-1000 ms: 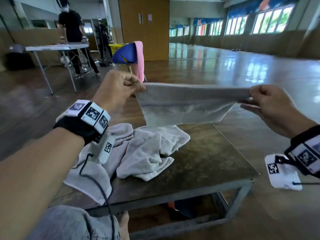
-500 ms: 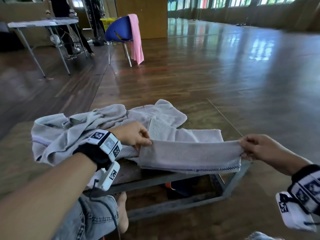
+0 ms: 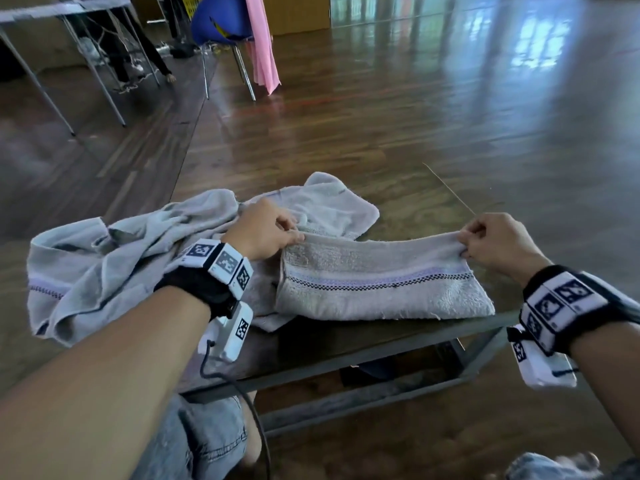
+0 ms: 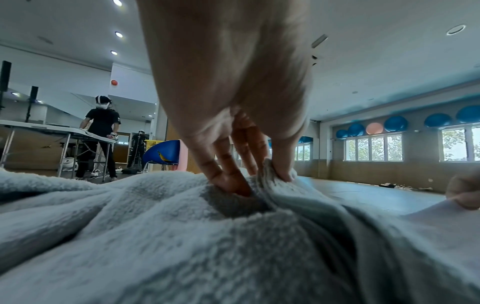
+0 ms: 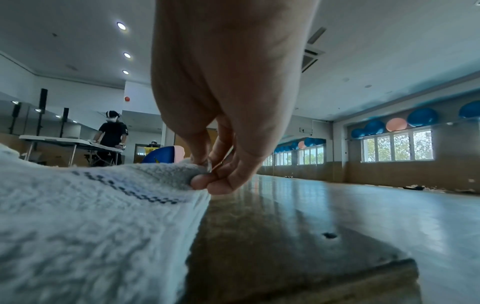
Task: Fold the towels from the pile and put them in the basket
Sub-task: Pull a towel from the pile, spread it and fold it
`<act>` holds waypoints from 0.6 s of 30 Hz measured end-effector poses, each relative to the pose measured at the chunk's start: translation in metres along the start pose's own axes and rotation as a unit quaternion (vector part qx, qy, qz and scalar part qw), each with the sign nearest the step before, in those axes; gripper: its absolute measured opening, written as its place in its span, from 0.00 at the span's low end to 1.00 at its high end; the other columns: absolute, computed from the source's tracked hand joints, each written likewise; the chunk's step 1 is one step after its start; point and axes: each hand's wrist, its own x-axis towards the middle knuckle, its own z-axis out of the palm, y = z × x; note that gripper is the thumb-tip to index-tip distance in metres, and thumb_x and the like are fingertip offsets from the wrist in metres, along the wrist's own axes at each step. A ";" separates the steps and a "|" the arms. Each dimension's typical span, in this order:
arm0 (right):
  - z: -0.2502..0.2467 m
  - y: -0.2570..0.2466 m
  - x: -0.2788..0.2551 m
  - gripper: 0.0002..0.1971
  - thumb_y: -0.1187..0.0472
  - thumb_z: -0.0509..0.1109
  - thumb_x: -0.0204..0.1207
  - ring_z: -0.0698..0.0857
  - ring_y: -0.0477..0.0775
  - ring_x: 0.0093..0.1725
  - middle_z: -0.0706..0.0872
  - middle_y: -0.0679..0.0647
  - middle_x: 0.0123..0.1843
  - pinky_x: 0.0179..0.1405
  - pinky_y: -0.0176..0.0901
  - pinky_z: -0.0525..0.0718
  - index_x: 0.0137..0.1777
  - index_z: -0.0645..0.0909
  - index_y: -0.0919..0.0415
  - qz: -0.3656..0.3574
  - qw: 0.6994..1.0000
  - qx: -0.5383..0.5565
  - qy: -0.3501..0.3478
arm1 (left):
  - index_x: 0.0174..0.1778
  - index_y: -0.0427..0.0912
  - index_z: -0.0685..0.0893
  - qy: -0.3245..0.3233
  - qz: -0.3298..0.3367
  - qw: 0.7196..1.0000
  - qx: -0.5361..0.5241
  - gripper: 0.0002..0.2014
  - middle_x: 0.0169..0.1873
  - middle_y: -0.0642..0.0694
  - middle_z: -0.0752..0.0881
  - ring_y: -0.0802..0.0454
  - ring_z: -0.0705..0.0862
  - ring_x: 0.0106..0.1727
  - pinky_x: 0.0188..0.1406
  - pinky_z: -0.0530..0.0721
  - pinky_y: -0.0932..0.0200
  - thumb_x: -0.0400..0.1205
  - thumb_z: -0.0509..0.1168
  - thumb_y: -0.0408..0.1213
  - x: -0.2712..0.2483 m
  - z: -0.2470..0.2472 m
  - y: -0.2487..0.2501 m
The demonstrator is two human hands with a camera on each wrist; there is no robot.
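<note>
A grey towel point(image 3: 381, 289) with a purple and black stripe lies folded lengthwise near the front edge of the low table point(image 3: 433, 209). My left hand point(image 3: 273, 233) pinches its far left corner point(image 4: 270, 172). At the far right corner point(image 5: 182, 172), my right hand point(image 3: 485, 237) pinches the fold between thumb and fingers. The pile of crumpled grey towels point(image 3: 121, 258) sits on the table's left half, partly under my left forearm. No basket is clearly in view.
The table's right part is bare dark wood point(image 5: 298, 246). A blue chair point(image 3: 221, 19) with a pink cloth point(image 3: 263, 46) stands on the floor beyond. At the far left a person stands behind a folding table point(image 4: 52, 129). My knees are below the table's front rail.
The towel has come down from the air onto the table and been folded over toward me, the striped side now on top. Both hands keep their pinch on its ends.
</note>
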 end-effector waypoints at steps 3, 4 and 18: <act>0.010 -0.001 0.002 0.07 0.58 0.73 0.81 0.82 0.46 0.41 0.86 0.50 0.45 0.40 0.40 0.75 0.41 0.85 0.52 -0.009 0.999 -0.033 -0.023 | 0.41 0.40 0.95 0.031 0.008 0.999 -0.007 0.07 0.49 0.48 0.93 0.51 0.89 0.49 0.56 0.86 0.49 0.75 0.78 0.40 0.002 0.001 -0.002; 0.012 -0.002 0.003 0.06 0.58 0.74 0.81 0.81 0.50 0.42 0.86 0.51 0.45 0.44 0.41 0.74 0.42 0.85 0.54 -0.016 0.998 -0.043 -0.033 | 0.40 0.40 0.95 0.042 0.016 0.999 -0.003 0.06 0.47 0.49 0.93 0.52 0.89 0.48 0.55 0.86 0.49 0.75 0.78 0.40 0.002 0.001 -0.002; 0.012 -0.016 -0.006 0.09 0.60 0.77 0.79 0.85 0.57 0.43 0.83 0.63 0.58 0.42 0.48 0.83 0.51 0.83 0.64 0.008 0.995 -0.081 -0.062 | 0.35 0.42 0.94 -0.023 0.007 0.999 0.047 0.06 0.35 0.49 0.91 0.52 0.87 0.40 0.42 0.83 0.57 0.74 0.77 0.40 -0.001 -0.001 0.002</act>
